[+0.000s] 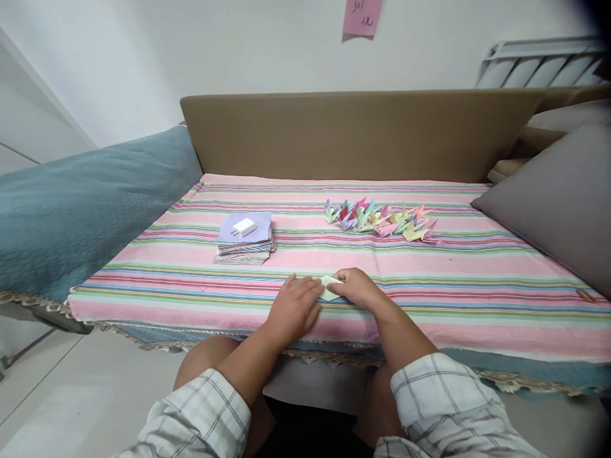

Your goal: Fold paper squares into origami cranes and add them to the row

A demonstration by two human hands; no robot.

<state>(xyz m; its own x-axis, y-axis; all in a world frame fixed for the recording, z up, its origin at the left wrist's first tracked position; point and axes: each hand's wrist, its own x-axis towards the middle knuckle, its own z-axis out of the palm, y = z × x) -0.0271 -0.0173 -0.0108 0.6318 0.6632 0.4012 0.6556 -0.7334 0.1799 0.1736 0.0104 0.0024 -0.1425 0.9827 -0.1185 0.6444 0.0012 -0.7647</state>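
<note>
A small pale green folded paper (329,294) lies on the striped cloth in front of me, between my two hands. My left hand (296,306) rests with its fingers stretched out flat, the fingertips on the paper's left side. At the right edge, my right hand (357,287) pinches the paper between thumb and fingers, which cover part of it. Further back to the right sits a cluster of folded paper cranes (377,219) in many colours. On the left stands a stack of square paper sheets (245,248), with a white charger plug (244,227) on top.
The striped cloth (157,267) covers the sofa seat. A brown backrest (334,137) rises behind, with a blue covered armrest (105,197) at left. A grey cushion (558,197) lies at right, near a small brown object (586,295). A pink note (361,18) hangs on the wall.
</note>
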